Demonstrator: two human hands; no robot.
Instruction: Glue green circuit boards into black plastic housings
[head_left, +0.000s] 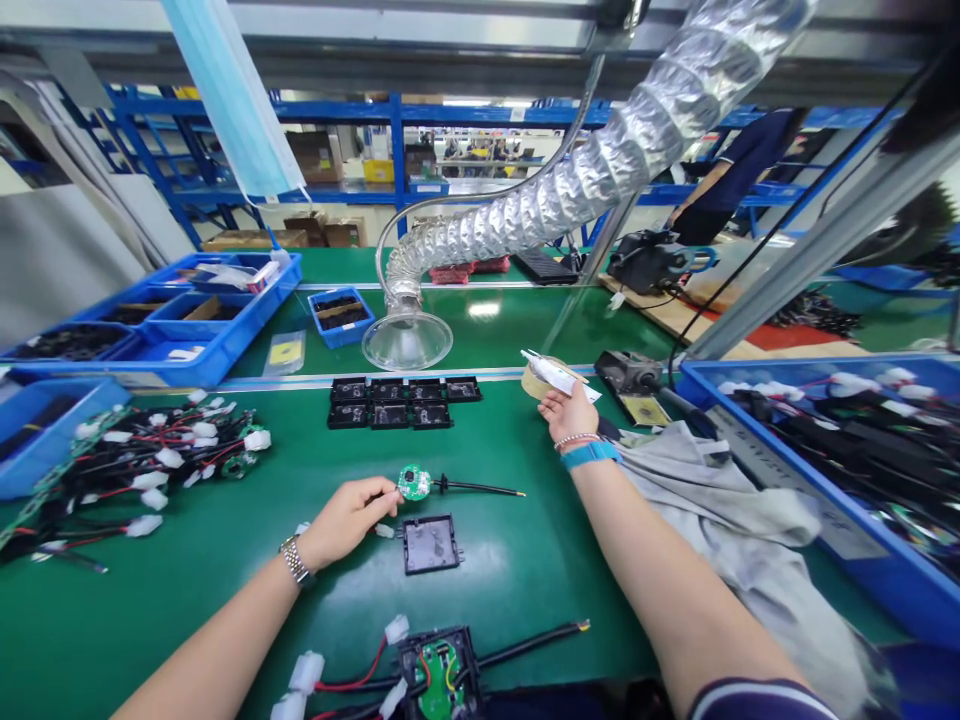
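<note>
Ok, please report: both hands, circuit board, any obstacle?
Left hand holds green circuit board. Right hand holds white item. Black case close by, not covering board.

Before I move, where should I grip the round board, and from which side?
Best, I judge, to pinch the round board by its left rim, coming from the left as the left hand does: its cable leaves on the right, likely making that side awkward.

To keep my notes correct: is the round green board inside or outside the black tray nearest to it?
Outside: the left hand holds the green board beyond the black tray, whose inner floor shows.
</note>
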